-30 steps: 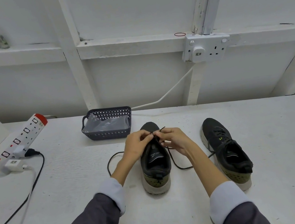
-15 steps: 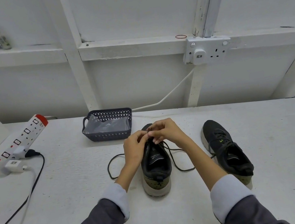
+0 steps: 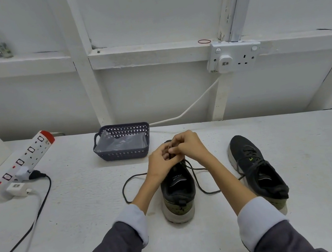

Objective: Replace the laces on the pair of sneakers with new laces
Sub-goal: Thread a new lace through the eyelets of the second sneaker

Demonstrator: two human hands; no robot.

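Two black sneakers with pale soles stand on the white table, heels toward me. The left sneaker is in the middle, its toe hidden under my hands. A black lace runs from its front eyelets and trails in loops on both sides of the shoe. My left hand and my right hand meet over the front eyelets, both pinching the lace. The right sneaker stands apart to the right, laced with a black lace.
A dark plastic basket lined with clear plastic stands just behind the left sneaker. A white power strip with a plugged-in black cable lies at the left. A wall socket and white cord are on the back wall.
My right hand has moved up and left over the shoe's toe, meeting my left hand more closely. The lace loops on the table have shifted slightly.
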